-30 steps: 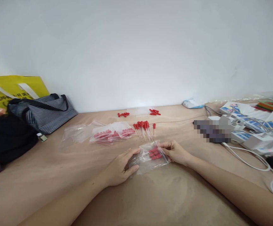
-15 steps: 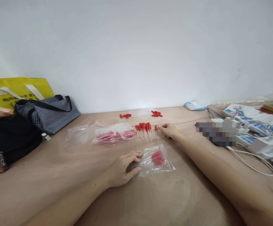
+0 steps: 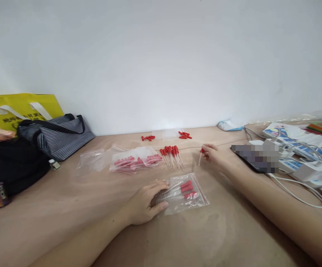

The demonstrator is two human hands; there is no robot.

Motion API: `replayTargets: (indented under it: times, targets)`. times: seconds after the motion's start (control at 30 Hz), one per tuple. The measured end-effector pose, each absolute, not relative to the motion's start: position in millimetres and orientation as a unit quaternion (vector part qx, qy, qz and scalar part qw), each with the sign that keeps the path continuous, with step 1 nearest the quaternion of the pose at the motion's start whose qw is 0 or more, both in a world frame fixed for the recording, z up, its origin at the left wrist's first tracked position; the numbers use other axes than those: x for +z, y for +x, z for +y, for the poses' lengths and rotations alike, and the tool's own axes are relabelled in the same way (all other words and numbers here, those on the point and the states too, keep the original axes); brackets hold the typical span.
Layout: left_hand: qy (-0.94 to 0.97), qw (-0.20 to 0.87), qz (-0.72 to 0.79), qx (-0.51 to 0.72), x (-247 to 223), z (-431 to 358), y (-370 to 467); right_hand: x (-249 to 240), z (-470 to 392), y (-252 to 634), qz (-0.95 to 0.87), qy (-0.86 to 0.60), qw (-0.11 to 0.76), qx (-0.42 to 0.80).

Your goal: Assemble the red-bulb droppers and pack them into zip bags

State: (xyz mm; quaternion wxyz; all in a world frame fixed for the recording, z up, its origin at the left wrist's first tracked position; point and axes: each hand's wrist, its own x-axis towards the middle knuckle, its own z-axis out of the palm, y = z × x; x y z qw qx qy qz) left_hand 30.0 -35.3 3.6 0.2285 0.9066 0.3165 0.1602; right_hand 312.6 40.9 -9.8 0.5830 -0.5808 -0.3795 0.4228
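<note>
In the head view, my right hand (image 3: 211, 154) pinches a dropper with a red bulb (image 3: 202, 151), its thin clear tube pointing down above the table. To its left lies a fanned row of several red-bulbed droppers (image 3: 173, 157). My left hand (image 3: 149, 200) grips the near left end of a clear zip bag (image 3: 177, 202), its thumb and fingers set apart along it. Red-bulbed droppers (image 3: 187, 186) lie inside that bag, their tubes partly hidden by glare and my fingers. The bag's zip edge faces right.
Filled bags of red-bulbed droppers (image 3: 137, 161) lie left of centre, beside flat clear bags (image 3: 90, 161). Loose red bulbs (image 3: 148, 137) and more bulbs (image 3: 185, 135) are by the wall. A phone (image 3: 254, 159), cables and chargers (image 3: 313, 174) sit right; a striped bag (image 3: 60, 135) left.
My right hand has drawn one dropper away from the row, to the right. My left hand stays at the zip bag, which has shifted slightly.
</note>
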Motion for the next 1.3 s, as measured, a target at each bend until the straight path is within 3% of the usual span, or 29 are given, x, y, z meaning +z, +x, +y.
replayTargets:
  times: [0.2,0.97,1.13,1.3]
  targets:
    - [0.909,0.226,0.317,0.15,0.0,-32.1,29.5,-23.3,-18.3,317.8,-0.372,-0.503,0.652,0.428]
    - [0.915,0.199,0.326,0.131,1.6,-34.2,30.8,-29.0,-50.1,292.9,-0.288,-0.468,0.664,0.508]
    - [0.913,0.198,0.335,0.121,0.5,-33.6,31.4,-24.2,-53.9,291.6,-0.306,-0.469,0.624,0.545]
    - [0.915,0.195,0.332,0.116,0.4,-32.7,32.0,-26.2,-56.4,289.9,-0.469,-0.495,0.518,0.517]
